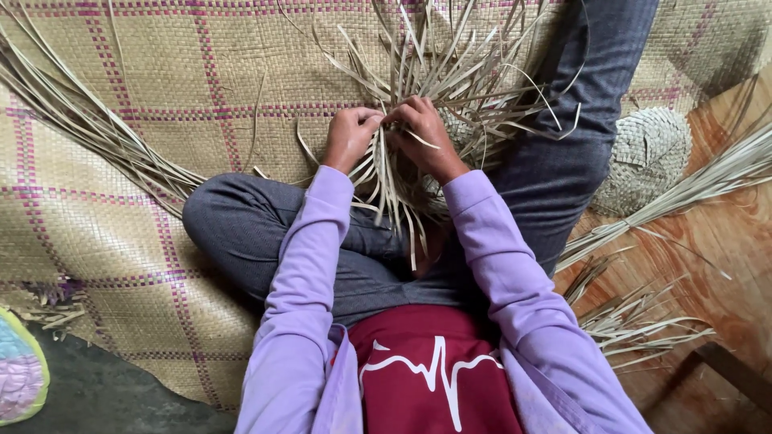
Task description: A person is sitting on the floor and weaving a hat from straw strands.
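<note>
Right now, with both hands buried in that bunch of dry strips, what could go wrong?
1. The left hand and right hand pinch thin strips close together; one might slip loose or snap at the fold.
2. Many loose ends fan out around the fingers, so the wrong strip could get picked up.
3. The strips' edges look stiff and narrow and might nick the skin.
</note>
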